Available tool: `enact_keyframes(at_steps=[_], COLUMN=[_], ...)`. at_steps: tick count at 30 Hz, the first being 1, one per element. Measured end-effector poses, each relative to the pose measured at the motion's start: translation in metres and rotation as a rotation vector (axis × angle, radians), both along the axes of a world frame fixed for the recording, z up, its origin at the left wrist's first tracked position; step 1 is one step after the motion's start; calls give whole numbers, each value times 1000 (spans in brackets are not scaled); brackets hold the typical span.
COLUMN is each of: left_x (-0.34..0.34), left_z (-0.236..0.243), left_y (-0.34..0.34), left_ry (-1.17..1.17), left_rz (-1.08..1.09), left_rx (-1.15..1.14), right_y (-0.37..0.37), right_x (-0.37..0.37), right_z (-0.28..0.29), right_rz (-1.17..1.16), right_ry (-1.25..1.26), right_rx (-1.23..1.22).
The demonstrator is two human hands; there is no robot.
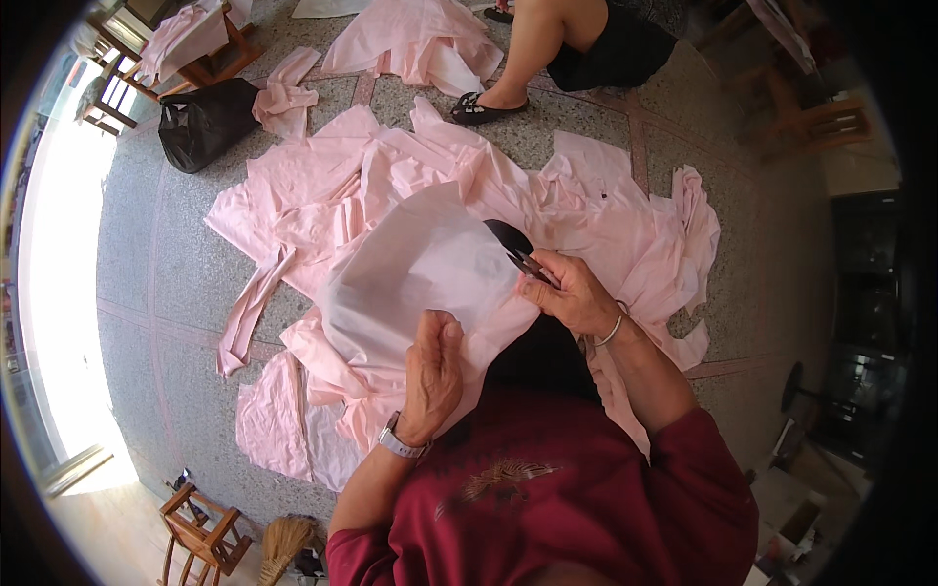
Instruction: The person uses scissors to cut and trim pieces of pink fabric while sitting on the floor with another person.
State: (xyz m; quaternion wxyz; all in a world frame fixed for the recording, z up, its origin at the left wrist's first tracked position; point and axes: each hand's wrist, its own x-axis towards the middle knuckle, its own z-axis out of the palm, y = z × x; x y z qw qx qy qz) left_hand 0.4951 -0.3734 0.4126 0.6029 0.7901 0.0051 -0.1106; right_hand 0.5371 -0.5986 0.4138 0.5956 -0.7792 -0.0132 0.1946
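Observation:
A sheet of pale pink fabric (420, 269) is spread over my lap, its inner side whitish. My left hand (435, 371) is closed on the near part of this fabric, thumb and fingers pressed together. To the right, my right hand (576, 293) grips a pair of dark thread snips (531, 267), their pointed tips toward the upper left. The right fingers also pinch the fabric's right edge just below the snips. How the fingers sit on the snips' handles is partly hidden.
More pink cloth pieces (303, 186) lie heaped on the speckled floor around me. Ahead are a black plastic bag (205, 122), another pink pile (410, 44) and a seated person's leg (532, 49). A small wooden stool (203, 532) and a straw broom (288, 547) stand at the lower left.

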Motion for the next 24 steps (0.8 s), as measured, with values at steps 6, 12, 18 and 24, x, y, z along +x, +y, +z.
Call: enact_keyframes(at_steps=[6, 12, 18, 24], left_x=[-5, -5, -1, 1], left_z=[2, 5, 0, 25], left_y=[3, 1, 5, 7], left_ry=[81, 40, -423, -505], left_rz=[41, 40, -3, -209], left_rx=[-37, -47, 206, 44], right_y=[3, -1, 0, -3], right_x=[1, 1, 3, 6], right_z=[-1, -6, 2, -4], right_rz=[18, 21, -95, -129], right_ry=[-60, -124, 4, 45], right_rx=[4, -58, -7, 2])
